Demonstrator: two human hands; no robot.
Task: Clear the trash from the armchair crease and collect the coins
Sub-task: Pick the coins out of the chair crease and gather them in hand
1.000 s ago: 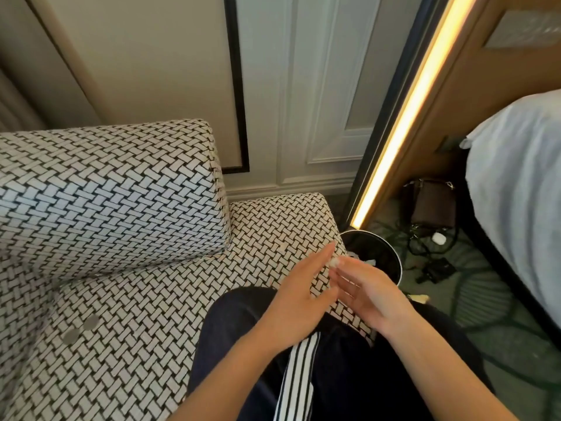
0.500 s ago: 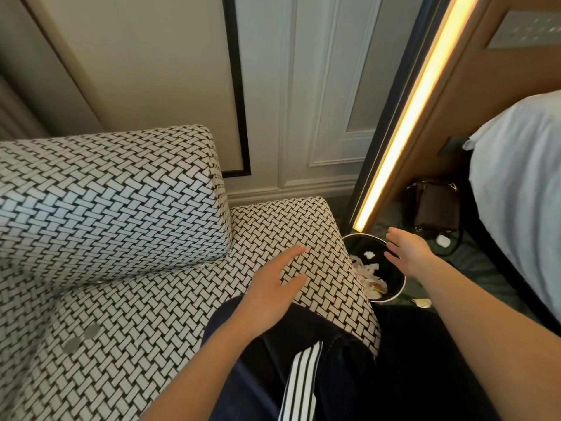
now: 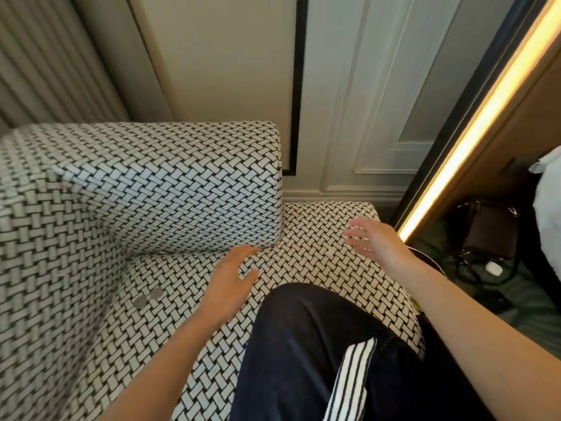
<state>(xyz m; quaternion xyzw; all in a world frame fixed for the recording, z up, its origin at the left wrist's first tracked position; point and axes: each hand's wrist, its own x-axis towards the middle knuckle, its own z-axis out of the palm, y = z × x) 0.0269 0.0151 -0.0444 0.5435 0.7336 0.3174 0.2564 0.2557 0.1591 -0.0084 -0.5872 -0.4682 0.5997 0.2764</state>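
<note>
Head view, worn items and visible body parts only.

- Left hand (image 3: 230, 278): bare. Left forearm (image 3: 170, 360) is bare along all its visible length.
- Right hand (image 3: 373, 241): bare, fingertips slightly blurred. Right forearm (image 3: 485, 338) is likewise bare to the frame's edge.
- Trousers (image 3: 303, 344): dark navy, matte cloth with soft folds over the knee.
- Side band (image 3: 352, 381) on the trousers: white with thin dark lengthwise stripes, running towards the near edge.
- More of the same dark cloth shows to the right, partly behind the right forearm.
</note>
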